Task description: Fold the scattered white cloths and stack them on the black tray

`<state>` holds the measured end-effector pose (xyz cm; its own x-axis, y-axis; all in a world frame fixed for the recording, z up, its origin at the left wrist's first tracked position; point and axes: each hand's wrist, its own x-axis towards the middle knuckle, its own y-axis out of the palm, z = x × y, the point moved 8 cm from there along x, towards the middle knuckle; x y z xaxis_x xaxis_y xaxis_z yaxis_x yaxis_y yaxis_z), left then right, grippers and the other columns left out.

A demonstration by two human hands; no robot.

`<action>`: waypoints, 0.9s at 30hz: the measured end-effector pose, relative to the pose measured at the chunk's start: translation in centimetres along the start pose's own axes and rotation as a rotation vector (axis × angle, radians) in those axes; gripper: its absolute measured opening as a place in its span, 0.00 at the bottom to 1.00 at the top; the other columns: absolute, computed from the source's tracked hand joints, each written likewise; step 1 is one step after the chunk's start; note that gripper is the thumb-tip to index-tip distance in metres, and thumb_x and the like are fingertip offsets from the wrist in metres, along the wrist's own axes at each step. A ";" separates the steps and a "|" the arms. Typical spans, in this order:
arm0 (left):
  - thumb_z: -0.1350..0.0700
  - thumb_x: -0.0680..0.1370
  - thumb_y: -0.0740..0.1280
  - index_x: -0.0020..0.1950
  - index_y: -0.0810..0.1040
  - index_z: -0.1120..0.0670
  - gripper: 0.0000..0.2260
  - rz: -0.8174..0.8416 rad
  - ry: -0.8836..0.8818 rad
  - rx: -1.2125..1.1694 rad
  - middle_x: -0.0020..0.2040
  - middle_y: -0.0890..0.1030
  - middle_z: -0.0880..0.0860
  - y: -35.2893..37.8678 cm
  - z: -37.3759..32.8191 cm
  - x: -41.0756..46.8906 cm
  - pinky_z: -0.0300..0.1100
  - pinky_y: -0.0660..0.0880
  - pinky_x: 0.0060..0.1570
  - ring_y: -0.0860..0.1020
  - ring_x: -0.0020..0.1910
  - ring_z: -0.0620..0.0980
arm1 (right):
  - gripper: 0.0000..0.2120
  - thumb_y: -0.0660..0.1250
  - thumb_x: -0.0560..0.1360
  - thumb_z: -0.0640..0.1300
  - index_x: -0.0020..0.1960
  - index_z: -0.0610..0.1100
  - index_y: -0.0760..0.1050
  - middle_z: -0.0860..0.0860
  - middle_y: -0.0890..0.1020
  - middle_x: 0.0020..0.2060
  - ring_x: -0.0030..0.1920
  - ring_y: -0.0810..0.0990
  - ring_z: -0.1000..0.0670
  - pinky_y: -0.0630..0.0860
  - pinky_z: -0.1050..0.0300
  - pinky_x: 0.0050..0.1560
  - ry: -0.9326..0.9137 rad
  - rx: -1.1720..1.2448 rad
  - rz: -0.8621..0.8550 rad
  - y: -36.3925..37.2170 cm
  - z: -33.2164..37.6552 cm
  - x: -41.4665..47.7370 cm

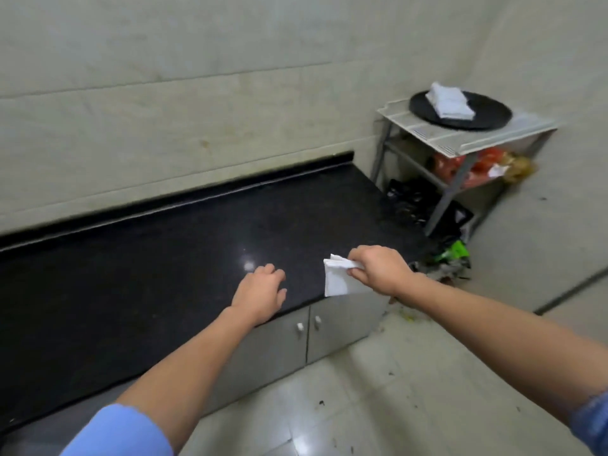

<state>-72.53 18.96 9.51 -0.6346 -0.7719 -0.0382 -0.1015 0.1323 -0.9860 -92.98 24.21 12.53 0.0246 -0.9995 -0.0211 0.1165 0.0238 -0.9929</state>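
While pinched at its upper corner by the right hand (378, 271), a folded white cloth (337, 278) hangs over the black counter's (164, 258) near edge, likely lifted for carrying. Left hand (260, 291) rests empty, fingers loosely curled. Black tray (487, 116), well apart on a rack (460, 143), holds a folded stack (449, 105); count unclear, lower shelves blurred.

Modest kitchen or pantry, black granite counter (184, 245), grey cupboards (316, 330), tiled walls (197, 93), metal rack (467, 139)

Black counter (164, 258), pale tiled walls (197, 77)
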 end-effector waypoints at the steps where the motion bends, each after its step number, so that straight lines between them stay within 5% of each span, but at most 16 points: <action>1: 0.50 0.79 0.61 0.63 0.73 0.53 0.14 0.004 0.041 -0.003 0.58 0.74 0.53 0.2 -2.6 1.7 0.48 0.70 0.56 0.73 0.58 0.55 | 0.11 0.62 0.77 0.53 0.55 0.50 0.75 0.51 0.79 0.52 0.53 0.78 0.45 0.72 0.51 0.46 0.039 0.004 -0.006 -0.6 -2.8 -1.0; 10: 0.49 0.79 0.61 0.62 0.73 0.53 0.14 0.065 0.356 0.044 0.57 0.74 0.53 2.2 -19.6 15.7 0.49 0.71 0.54 0.73 0.57 0.55 | 0.08 0.63 0.75 0.50 0.51 0.49 0.75 0.49 0.81 0.48 0.51 0.78 0.43 0.72 0.51 0.42 0.364 0.030 -0.058 -3.5 -23.0 -8.0; 17: 0.49 0.79 0.60 0.60 0.74 0.53 0.13 0.002 0.528 0.050 0.55 0.75 0.53 1.9 -28.3 29.1 0.49 0.73 0.51 0.74 0.54 0.55 | 0.07 0.65 0.75 0.51 0.50 0.50 0.76 0.48 0.82 0.48 0.50 0.79 0.42 0.73 0.50 0.42 0.487 0.040 -0.136 -7.0 -35.6 -5.4; 27: 0.51 0.77 0.62 0.58 0.75 0.54 0.12 -0.102 0.509 -0.057 0.53 0.75 0.53 -5.2 -32.8 48.2 0.51 0.73 0.51 0.73 0.56 0.55 | 0.08 0.67 0.75 0.51 0.49 0.47 0.78 0.48 0.82 0.44 0.45 0.79 0.43 0.74 0.50 0.40 0.486 0.018 -0.345 -18.0 -47.9 5.0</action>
<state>-127.75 1.42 18.15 -0.9099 -0.3845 0.1555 -0.2149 0.1164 -0.9697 -142.54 17.70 24.72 -0.4741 -0.8451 0.2472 0.0536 -0.3079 -0.9499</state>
